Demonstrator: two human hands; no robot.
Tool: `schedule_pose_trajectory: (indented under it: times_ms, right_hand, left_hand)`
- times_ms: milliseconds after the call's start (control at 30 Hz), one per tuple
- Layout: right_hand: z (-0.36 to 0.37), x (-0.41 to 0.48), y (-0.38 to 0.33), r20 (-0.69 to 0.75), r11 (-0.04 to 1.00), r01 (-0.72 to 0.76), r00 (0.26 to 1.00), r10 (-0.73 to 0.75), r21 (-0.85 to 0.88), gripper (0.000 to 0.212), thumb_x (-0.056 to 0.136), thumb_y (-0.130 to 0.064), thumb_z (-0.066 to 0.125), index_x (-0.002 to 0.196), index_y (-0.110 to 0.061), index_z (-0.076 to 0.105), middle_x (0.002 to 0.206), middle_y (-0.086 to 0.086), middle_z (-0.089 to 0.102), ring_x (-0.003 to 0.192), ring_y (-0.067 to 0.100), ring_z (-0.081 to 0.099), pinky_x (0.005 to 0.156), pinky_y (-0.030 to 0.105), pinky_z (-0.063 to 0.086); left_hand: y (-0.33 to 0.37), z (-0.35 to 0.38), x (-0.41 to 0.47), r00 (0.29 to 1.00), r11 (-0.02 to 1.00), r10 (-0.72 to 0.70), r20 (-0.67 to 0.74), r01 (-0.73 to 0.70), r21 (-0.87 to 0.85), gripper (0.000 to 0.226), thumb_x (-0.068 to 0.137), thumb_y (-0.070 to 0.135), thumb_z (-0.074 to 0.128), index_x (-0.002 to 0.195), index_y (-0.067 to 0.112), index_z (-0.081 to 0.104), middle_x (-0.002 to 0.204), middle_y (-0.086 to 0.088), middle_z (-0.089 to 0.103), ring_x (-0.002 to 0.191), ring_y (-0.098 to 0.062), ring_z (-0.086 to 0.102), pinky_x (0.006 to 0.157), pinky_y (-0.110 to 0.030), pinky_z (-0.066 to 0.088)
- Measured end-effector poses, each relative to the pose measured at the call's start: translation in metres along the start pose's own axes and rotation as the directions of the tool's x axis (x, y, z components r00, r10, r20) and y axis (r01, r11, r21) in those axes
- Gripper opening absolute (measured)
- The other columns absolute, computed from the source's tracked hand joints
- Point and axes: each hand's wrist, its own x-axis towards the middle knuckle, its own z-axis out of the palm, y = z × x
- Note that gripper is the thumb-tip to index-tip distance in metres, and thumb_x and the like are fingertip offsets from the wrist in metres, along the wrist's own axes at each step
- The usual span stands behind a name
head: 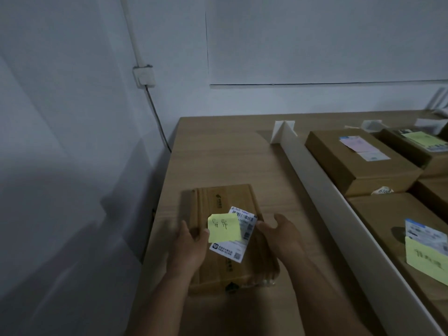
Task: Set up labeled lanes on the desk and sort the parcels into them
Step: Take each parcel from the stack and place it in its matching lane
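We see left hand (191,241) gripping parcel (225,197) edge, right hand (281,231) cupped alongside, grasp unclear; likely squaring it left of divider (315,180), sticky note (224,227) facing up to read

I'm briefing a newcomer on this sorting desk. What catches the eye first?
The cardboard parcel at the near left of the desk, flanked by the left hand and right hand, with a yellow sticky note on its shipping label. Next, the long white divider to its right, with more labelled boxes beyond.

Five parcels (339,166), three yellow notes (223,227), one white divider (312,180), two hands (191,246)
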Motion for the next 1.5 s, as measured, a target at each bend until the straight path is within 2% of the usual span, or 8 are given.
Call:
schedule_pose_trajectory:
  times_ms: [133, 267, 533, 633, 800, 1000, 1233, 1500]
  right_hand:
    - [0.003, 0.018, -0.005, 0.084, 0.997, -0.02, 0.996, 0.027, -0.079, 0.063, 0.094, -0.04, 0.053, 0.146, -0.01, 0.033, 0.15, 0.009, 0.038, 0.136, 0.027, 0.038, 0.107, 0.034, 0.033]
    - [0.011, 0.028, -0.008, 0.123, 0.995, -0.009, 0.992, 0.021, -0.102, 0.04, 0.093, -0.034, 0.053, 0.128, -0.015, 0.054, 0.129, 0.008, 0.058, 0.115, 0.026, 0.055, 0.095, 0.033, 0.045]
    - [0.009, 0.012, -0.007, 0.017, 0.996, 0.031, 0.999, -0.03, -0.08, 0.035, 0.091, -0.03, 0.055, 0.125, -0.02, 0.056, 0.119, 0.004, 0.063, 0.108, 0.025, 0.059, 0.082, 0.03, 0.043]
    - [-0.001, -0.001, -0.011, -0.075, 0.996, 0.08, 0.994, -0.083, -0.044, 0.026, 0.09, -0.03, 0.056, 0.114, -0.021, 0.059, 0.11, 0.002, 0.067, 0.099, 0.024, 0.061, 0.078, 0.031, 0.046]
    - [-0.024, -0.035, -0.017, -0.182, 0.987, 0.145, 0.975, -0.131, 0.065, 0.054, 0.092, -0.033, 0.057, 0.144, -0.025, 0.041, 0.133, -0.001, 0.058, 0.116, 0.02, 0.056, 0.094, 0.033, 0.044]
    - [-0.064, -0.085, -0.016, -0.326, 0.949, 0.251, 0.928, -0.179, 0.191, 0.054, 0.092, -0.03, 0.058, 0.143, -0.03, 0.04, 0.131, -0.003, 0.059, 0.112, 0.018, 0.058, 0.091, 0.033, 0.046]
    - [-0.114, -0.15, 0.003, -0.507, 0.931, 0.304, 0.846, -0.166, 0.202, 0.05, 0.092, -0.038, 0.056, 0.14, -0.027, 0.046, 0.12, -0.001, 0.065, 0.107, 0.02, 0.061, 0.087, 0.038, 0.05]
    - [-0.165, -0.202, 0.046, -0.628, 0.933, 0.28, 0.774, -0.081, 0.226, 0.063, 0.085, -0.052, 0.06, 0.141, -0.027, 0.043, 0.132, -0.002, 0.059, 0.119, 0.021, 0.056, 0.096, 0.048, 0.047]
  left_hand:
    - [0.009, 0.005, 0.016, 0.998, 0.997, -0.049, 0.034, 0.051, -0.054, 0.076, 0.094, 0.04, 0.051, 0.151, 0.016, 0.007, 0.129, -0.008, 0.055, 0.102, -0.018, 0.056, 0.084, -0.034, 0.044]
    - [0.008, 0.009, 0.03, 0.999, 0.997, -0.049, 0.02, 0.05, -0.052, 0.041, 0.094, 0.029, 0.053, 0.131, 0.014, 0.043, 0.099, 0.0, 0.06, 0.075, -0.01, 0.054, 0.078, -0.035, 0.048]
    - [0.008, 0.01, 0.015, 0.997, 0.997, 0.034, -0.073, -0.04, -0.072, 0.02, 0.091, 0.025, 0.057, 0.111, 0.02, 0.056, 0.087, 0.003, 0.067, 0.076, -0.016, 0.066, 0.075, -0.042, 0.056]
    - [0.016, 0.001, -0.002, 0.979, 0.989, 0.126, -0.158, -0.136, -0.054, 0.023, 0.09, 0.03, 0.057, 0.112, 0.024, 0.056, 0.086, 0.006, 0.067, 0.072, -0.013, 0.065, 0.062, -0.032, 0.051]
    - [0.034, -0.014, -0.039, 0.934, 0.953, 0.256, -0.247, -0.287, -0.097, 0.031, 0.089, 0.026, 0.057, 0.119, 0.024, 0.052, 0.088, 0.011, 0.066, 0.07, -0.008, 0.066, 0.064, -0.035, 0.055]
    - [0.049, -0.016, -0.1, 0.88, 0.882, 0.369, -0.298, -0.433, -0.188, 0.035, 0.092, 0.021, 0.056, 0.126, 0.027, 0.047, 0.082, 0.022, 0.053, 0.067, 0.005, 0.053, 0.05, -0.015, 0.036]
    - [0.056, -0.008, -0.162, 0.811, 0.793, 0.526, -0.255, -0.576, -0.198, 0.055, 0.093, 0.035, 0.054, 0.144, 0.031, 0.032, 0.119, 0.014, 0.056, 0.081, 0.004, 0.051, 0.056, -0.011, 0.036]
    - [0.072, 0.036, -0.213, 0.772, 0.724, 0.611, -0.176, -0.635, -0.269, 0.054, 0.092, 0.044, 0.049, 0.143, 0.036, 0.032, 0.13, 0.004, 0.055, 0.107, -0.016, 0.059, 0.084, -0.041, 0.055]
